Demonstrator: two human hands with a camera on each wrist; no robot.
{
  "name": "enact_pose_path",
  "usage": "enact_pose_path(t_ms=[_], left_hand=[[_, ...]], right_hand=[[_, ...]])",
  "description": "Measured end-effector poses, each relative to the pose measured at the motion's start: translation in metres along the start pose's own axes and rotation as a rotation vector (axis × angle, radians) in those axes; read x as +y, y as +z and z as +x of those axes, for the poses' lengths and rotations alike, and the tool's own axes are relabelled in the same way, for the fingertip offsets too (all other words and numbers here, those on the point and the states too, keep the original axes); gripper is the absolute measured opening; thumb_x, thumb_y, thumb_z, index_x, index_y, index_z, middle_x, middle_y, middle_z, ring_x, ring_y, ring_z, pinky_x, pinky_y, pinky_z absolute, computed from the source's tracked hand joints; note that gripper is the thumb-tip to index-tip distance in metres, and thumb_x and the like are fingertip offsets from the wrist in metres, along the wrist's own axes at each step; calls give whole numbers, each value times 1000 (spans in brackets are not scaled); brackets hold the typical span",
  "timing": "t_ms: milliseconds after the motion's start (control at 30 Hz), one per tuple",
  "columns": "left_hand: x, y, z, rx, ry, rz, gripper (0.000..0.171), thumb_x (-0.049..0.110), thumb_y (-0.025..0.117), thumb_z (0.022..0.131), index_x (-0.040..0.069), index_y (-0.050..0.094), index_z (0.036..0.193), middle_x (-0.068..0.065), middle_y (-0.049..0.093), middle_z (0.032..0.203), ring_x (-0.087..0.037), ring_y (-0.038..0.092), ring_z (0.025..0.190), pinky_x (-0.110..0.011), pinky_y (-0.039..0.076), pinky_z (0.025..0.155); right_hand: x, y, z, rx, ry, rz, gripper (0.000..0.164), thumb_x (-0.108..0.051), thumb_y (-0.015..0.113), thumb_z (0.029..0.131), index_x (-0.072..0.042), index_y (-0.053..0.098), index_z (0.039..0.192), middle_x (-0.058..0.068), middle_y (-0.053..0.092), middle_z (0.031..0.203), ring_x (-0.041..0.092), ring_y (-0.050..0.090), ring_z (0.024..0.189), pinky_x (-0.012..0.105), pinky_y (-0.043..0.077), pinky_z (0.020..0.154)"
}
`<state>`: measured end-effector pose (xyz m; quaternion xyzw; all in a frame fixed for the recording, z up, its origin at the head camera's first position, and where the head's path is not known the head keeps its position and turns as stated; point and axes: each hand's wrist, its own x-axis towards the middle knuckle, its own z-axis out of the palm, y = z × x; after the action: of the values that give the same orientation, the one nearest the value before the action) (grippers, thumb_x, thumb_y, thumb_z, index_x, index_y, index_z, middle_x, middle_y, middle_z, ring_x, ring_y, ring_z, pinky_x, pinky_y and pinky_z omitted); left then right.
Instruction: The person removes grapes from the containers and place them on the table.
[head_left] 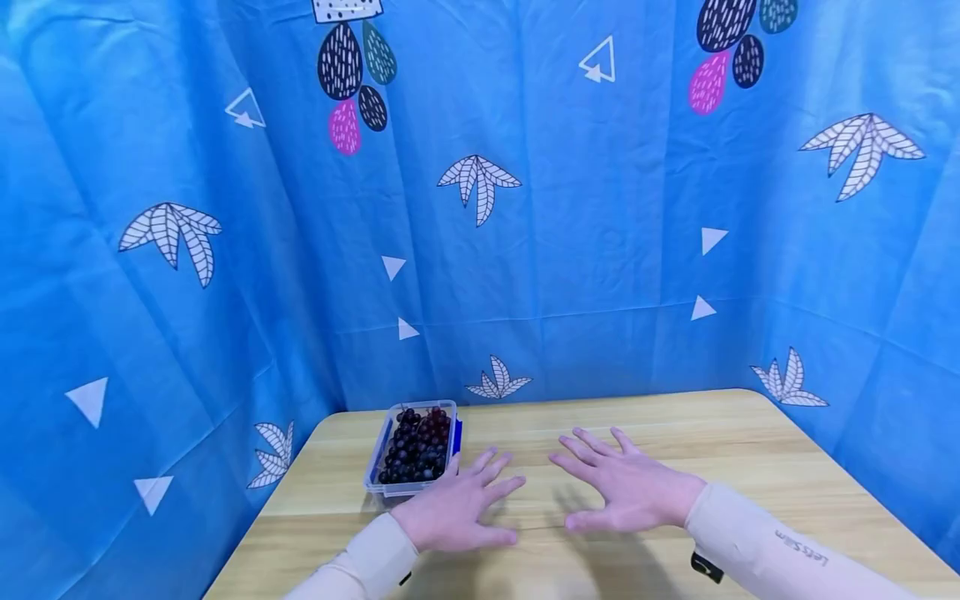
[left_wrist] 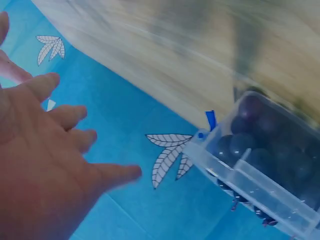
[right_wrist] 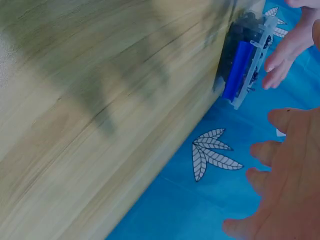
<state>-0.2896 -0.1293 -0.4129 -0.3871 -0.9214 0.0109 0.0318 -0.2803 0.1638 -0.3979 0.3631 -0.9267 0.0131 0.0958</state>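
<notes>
Fingers (head_left: 504, 489) of left hand (head_left: 459, 507) and right hand (head_left: 636, 492) are spread, empty; box (head_left: 403, 489) near left fingers, seemingly untouched, keeps grapes (head_left: 415, 448) penned.

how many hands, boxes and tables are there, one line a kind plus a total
Left hand and right hand: 2
Box: 1
Table: 1
Total: 4

In the head view, we lose the near right corner of the clear box (head_left: 405, 490) behind the left hand (head_left: 461, 507). From the left wrist, we get only a blurred tabletop (left_wrist: 145, 62) and a box cropped at the right edge; the right wrist view likewise cuts off the right hand (right_wrist: 295, 175).
</notes>
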Motion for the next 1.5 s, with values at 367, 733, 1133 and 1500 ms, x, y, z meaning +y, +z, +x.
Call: enact_pose_path(t_ms=[367,733,1133,1500], left_hand=[[-24,-2,0,180,34,20,37,44,55,87,21,63,115,7,63,114,-10,59,102,-30,48,88],[-64,-3,-16,323,-147,32,21,33,57,87,20,69,98,8,64,94,-10,59,89,-33,51,79],[-101,9,-34,386,-345,94,15,29,62,81,17,68,86,7,60,84,-11,57,81,-34,51,74],[-136,24,-44,466,-468,171,22,20,64,78,7,65,96,-8,61,95,-23,59,85,-43,52,64]], right_hand=[[2,2,6,117,-35,15,69,-70,35,84,-23,54,130,-2,56,129,21,50,121,65,21,100],[6,5,10,217,-77,37,28,-44,56,88,-23,68,101,-11,66,99,8,62,92,33,51,79],[2,7,20,220,-114,-19,17,-37,59,86,-25,69,94,-11,67,96,8,63,87,32,53,69],[-2,8,21,219,-140,1,13,-32,60,86,-25,69,91,-10,67,93,7,63,85,32,53,70]])
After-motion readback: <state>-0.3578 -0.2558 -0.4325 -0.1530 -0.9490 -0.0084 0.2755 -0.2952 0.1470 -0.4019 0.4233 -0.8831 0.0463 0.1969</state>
